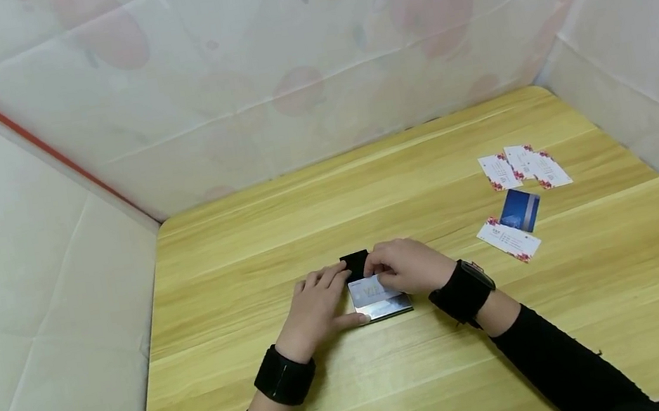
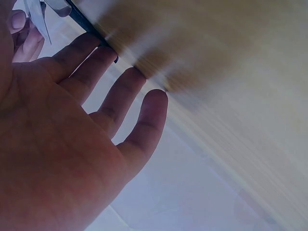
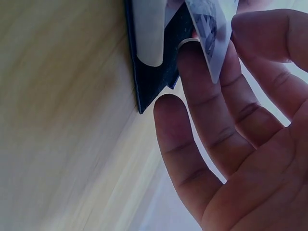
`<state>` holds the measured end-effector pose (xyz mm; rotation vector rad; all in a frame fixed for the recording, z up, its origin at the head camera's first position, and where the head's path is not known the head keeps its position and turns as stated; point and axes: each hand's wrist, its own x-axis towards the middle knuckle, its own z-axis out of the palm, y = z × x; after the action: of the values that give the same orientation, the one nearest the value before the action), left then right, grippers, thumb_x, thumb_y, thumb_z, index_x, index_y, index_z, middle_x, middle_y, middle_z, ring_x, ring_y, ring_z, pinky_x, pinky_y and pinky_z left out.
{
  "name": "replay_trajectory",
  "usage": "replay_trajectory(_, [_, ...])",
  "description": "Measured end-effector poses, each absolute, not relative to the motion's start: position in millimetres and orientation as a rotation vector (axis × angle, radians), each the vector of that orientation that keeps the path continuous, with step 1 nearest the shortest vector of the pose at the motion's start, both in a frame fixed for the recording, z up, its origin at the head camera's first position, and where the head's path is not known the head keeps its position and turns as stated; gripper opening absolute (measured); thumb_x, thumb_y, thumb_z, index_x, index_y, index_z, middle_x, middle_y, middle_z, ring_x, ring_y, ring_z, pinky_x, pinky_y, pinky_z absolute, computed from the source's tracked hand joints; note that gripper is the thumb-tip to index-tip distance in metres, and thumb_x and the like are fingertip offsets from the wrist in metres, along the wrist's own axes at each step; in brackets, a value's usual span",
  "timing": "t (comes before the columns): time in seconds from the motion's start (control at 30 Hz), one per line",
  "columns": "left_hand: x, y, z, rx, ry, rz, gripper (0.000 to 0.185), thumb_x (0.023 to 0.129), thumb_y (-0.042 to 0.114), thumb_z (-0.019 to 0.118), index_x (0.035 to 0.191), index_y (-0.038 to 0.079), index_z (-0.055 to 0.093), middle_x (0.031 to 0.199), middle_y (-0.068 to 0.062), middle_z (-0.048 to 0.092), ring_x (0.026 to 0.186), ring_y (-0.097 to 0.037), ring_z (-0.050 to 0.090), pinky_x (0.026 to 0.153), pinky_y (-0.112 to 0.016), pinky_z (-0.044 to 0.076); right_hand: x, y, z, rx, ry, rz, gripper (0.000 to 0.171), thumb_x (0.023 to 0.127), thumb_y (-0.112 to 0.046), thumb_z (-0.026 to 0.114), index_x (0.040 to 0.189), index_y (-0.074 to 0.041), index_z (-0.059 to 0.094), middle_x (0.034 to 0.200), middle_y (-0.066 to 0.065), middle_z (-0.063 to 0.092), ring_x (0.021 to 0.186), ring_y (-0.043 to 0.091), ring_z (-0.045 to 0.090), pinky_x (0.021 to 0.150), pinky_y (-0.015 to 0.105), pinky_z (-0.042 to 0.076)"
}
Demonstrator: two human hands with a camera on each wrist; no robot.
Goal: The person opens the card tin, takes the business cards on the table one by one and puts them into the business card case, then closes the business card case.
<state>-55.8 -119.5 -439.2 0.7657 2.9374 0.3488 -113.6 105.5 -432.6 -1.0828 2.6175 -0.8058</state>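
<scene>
A card holder with a black flap (image 1: 354,266) and a shiny metal front (image 1: 385,308) lies opened on the table. My right hand (image 1: 410,266) pinches a silvery card (image 1: 365,292) with "VIP" lettering over the holder. In the right wrist view, the card (image 3: 215,36) tilts between thumb and fingers, beside the holder's metal piece (image 3: 150,33). My left hand (image 1: 315,311) steadies the holder, fingertips at the black flap and thumb pressed on the lower left corner. In the left wrist view, its fingers (image 2: 122,98) are spread and gently bent along the dark edge.
The wood-grain table (image 1: 233,248) holds a blue card (image 1: 520,210) at right, overlapping a white flowered card (image 1: 509,240). Several more white flowered cards (image 1: 544,168) lie behind them. Pale fabric walls (image 1: 238,105) border the table's back and sides.
</scene>
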Motion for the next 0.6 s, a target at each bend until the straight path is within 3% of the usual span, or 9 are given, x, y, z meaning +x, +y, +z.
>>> replay_trajectory(0.6, [-55.3,-119.5,-438.9,0.772,2.944,0.36,0.085,0.07,0.068,0.06,0.135,0.015,0.045,0.144,0.0,0.036,0.123,-0.027,0.038,0.094,-0.05,0.032,-110.2,104.4,-434.1,-1.156,2.563,-0.755,0.013,0.083,-0.016,0.06,0.088,-0.024,0.069,0.082,-0.015,0.055,0.066,0.002,0.05,0.061,0.021,0.043])
